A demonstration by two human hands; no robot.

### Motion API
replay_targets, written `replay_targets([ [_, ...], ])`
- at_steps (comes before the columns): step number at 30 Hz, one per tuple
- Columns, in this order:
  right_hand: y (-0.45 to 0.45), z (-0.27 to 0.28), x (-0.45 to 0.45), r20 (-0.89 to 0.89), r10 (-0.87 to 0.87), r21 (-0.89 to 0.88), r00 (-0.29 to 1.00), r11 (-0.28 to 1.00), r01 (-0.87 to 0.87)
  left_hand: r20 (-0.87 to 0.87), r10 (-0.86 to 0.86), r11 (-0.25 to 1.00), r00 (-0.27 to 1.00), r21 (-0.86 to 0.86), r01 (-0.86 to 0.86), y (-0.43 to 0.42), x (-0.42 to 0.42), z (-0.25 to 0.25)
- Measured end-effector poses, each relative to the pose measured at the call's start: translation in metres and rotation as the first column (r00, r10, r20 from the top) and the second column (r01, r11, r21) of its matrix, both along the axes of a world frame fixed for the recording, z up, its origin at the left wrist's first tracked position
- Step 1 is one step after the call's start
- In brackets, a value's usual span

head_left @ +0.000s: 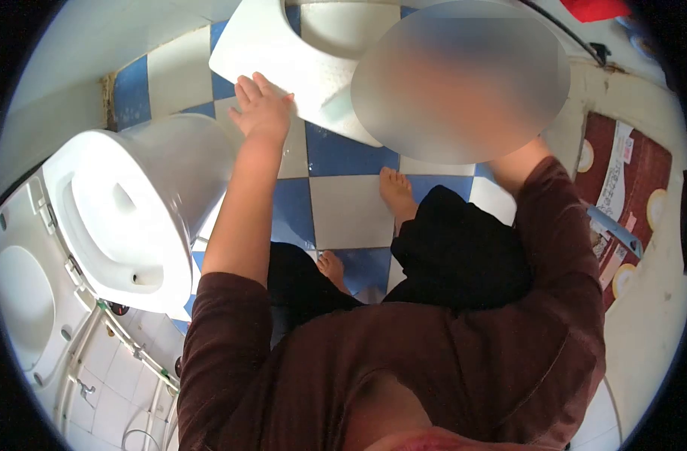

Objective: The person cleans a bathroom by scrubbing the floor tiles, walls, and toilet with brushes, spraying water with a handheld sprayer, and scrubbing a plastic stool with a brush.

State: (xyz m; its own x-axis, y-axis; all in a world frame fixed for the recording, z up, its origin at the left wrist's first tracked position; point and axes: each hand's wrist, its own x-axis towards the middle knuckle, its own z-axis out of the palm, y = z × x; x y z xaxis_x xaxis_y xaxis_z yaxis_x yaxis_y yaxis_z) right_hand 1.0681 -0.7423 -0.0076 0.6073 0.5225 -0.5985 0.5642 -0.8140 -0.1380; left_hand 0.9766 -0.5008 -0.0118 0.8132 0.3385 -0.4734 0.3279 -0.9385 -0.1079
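Note:
My left hand point(262, 109) has its fingers spread and rests at the near left edge of a white piece with a curved cutout point(287, 64). Blue and white floor tiles appear through that cutout. My right forearm point(520, 161) reaches forward on the right, but a grey blurred oval covers my right hand and whatever it may touch. A pale, bluish smear shows on the white piece beside the oval; I cannot make out what it is. Left of my left arm stands a white toilet point(155, 188) with its bowl in view.
The raised toilet seat and lid point(20, 293) are at the far left, near pipes and a tap point(86, 388). A red-brown patterned mat or panel point(636, 180) lies right, with a blue-grey handle-like item point(614, 229) before it. My bare feet point(397, 194) stand on checkered tiles point(347, 207).

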Motion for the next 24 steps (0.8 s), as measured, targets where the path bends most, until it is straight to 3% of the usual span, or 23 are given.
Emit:
replay_targets([
  [1,0.011,-0.008,-0.012,0.046,0.115,-0.016,0.992,0.993,-0.114,-0.015,0.012,1.000,1.000,-0.004,-0.012,-0.002,0.004,0.004],
  [4,-0.002,0.012,0.022,0.044,-0.043,-0.145,0.998,0.988,0.049,-0.032,0.015,1.000,0.999,-0.008,-0.016,-0.003,0.006,0.009],
  [5,-0.029,0.000,0.043,-0.087,-0.223,0.092,0.971,0.969,0.230,-0.003,-0.006,1.000,1.000,-0.002,0.006,-0.001,0.006,0.006],
  [8,-0.017,0.007,0.037,0.012,-0.127,-0.106,0.992,0.986,0.128,0.030,-0.029,0.999,0.999,0.022,0.029,0.001,0.001,-0.004],
  [11,0.027,0.016,-0.020,-0.067,0.044,-0.104,0.997,0.993,-0.051,0.017,-0.017,0.999,1.000,0.033,0.016,-0.002,0.006,-0.001],
  [14,-0.015,-0.001,0.029,-0.018,-0.183,-0.094,0.983,0.979,0.181,0.027,-0.044,0.999,0.999,0.021,0.043,0.001,0.005,0.000],
  [15,-0.037,-0.004,0.048,-0.282,-0.397,0.054,0.873,0.902,0.428,0.037,-0.061,0.998,0.997,0.030,0.060,0.002,0.005,-0.002],
  [19,-0.006,0.021,0.000,0.053,-0.014,-0.084,0.998,0.996,0.018,0.016,-0.046,0.997,0.999,0.058,0.045,-0.001,0.006,-0.003],
  [22,-0.008,0.008,-0.008,-0.121,-0.125,-0.012,0.985,0.992,0.124,0.026,-0.051,0.997,0.998,0.054,0.049,-0.001,0.007,0.005],
  [23,-0.025,0.005,-0.001,-0.003,-0.223,0.012,0.975,0.975,0.223,0.101,-0.088,0.995,0.991,0.059,0.082,-0.001,0.007,0.006],
  [24,-0.040,0.013,-0.001,-0.025,-0.303,0.026,0.953,0.952,0.304,0.172,-0.128,0.991,0.977,0.066,0.118,-0.004,0.007,0.013],
])
